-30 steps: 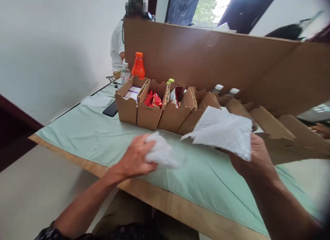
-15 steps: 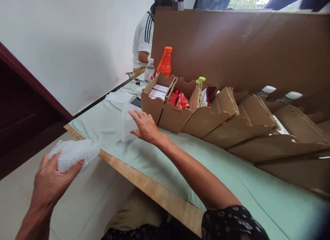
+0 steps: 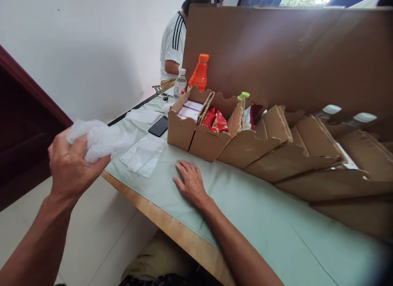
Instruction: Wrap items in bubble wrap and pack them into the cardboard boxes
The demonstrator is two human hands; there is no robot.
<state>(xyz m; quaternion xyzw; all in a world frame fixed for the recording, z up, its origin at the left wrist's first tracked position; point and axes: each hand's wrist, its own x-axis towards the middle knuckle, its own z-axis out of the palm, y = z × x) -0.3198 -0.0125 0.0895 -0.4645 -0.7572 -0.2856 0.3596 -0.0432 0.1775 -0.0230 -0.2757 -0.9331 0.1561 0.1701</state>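
My left hand (image 3: 72, 155) is closed around a crumpled bundle of bubble wrap (image 3: 101, 139), held up past the table's left edge. Fingers apart and nothing in it, my right hand (image 3: 190, 179) is low over the pale green cloth (image 3: 245, 200); whether it touches the cloth I cannot tell. Between the two hands a flat piece of bubble wrap (image 3: 144, 155) lies on the cloth. Just behind that piece is a black phone (image 3: 159, 126). Nearest to my right hand stands a cardboard bin (image 3: 181, 132) with white and purple boxes in it.
A row of cardboard bins (image 3: 260, 148) runs to the right, one with red packets (image 3: 215, 120). An orange bottle (image 3: 199, 75) and a clear bottle (image 3: 180, 84) stand behind. A tall cardboard panel (image 3: 276, 52) backs the row. A person in a white shirt (image 3: 175, 40) sits beyond.
My left hand has risen with the bubble wrap bundle. My right hand has drawn back toward me from the flat piece, which now lies on the cloth, with the phone fully in sight.
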